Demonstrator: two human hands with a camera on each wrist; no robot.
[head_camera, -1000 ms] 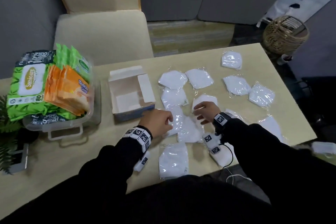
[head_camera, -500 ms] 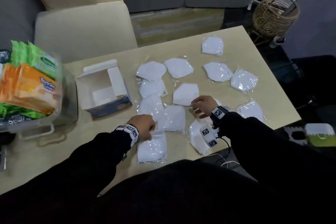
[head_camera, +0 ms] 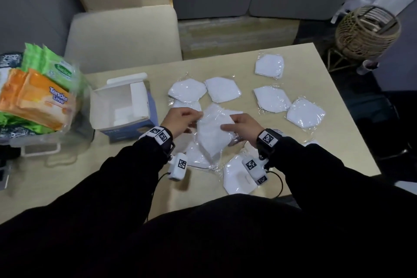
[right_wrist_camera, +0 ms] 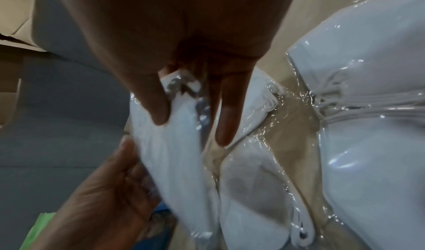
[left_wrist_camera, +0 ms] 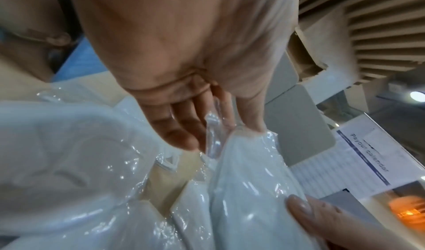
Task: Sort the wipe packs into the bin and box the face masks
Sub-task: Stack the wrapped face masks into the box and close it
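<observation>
Hands meet over the surface (head_camera: 225, 63): left hand (head_camera: 180, 118) and right hand (head_camera: 242, 124) both pinch one stack of masks (head_camera: 213, 133); only the head view shows the open box (head_camera: 123, 108).

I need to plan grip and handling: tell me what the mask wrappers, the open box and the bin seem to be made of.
Mask wrappers: thin clear plastic film, glossy; it crinkles and glints under both hands.
Open box: most likely thin cardboard, matte white inside, blue outside, with creased flaps.
Bin: apparently rigid clear plastic; the wipe packs show through its wall.
</observation>
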